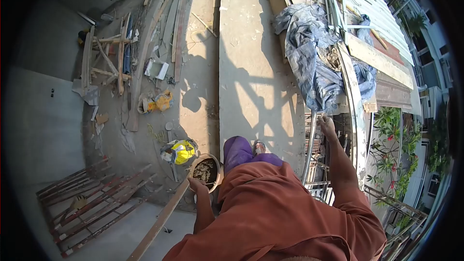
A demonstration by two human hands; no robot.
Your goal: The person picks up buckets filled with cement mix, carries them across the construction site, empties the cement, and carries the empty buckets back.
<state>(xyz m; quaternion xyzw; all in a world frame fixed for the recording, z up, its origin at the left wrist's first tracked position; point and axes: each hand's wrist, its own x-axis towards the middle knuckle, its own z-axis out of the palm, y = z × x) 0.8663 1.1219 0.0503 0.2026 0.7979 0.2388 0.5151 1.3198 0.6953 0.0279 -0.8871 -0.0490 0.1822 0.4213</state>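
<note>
My left hand [198,185] is at the near left side of a round tan bucket [218,168], its fingers closed at the rim. Inside the bucket lies a lumpy grey-brown mix [205,170]. A long wooden plank [159,229] ends right beside this hand. My right arm stretches forward, and my right hand [327,126] is curled next to a metal pole [310,145] below a crumpled blue tarp [309,58]. What those right fingers grip, if anything, is hidden. My knee in purple trousers [237,152] and one sandalled foot [259,147] show on the concrete ledge [241,96].
A yellow-and-white bag [183,152] lies by the bucket. Timber planks [179,34], a wooden trestle [106,60] and debris cover the left floor. Red metal frames [96,203] lean at lower left. At right, a whitish beam [354,101] stands before an open drop with plants [394,150].
</note>
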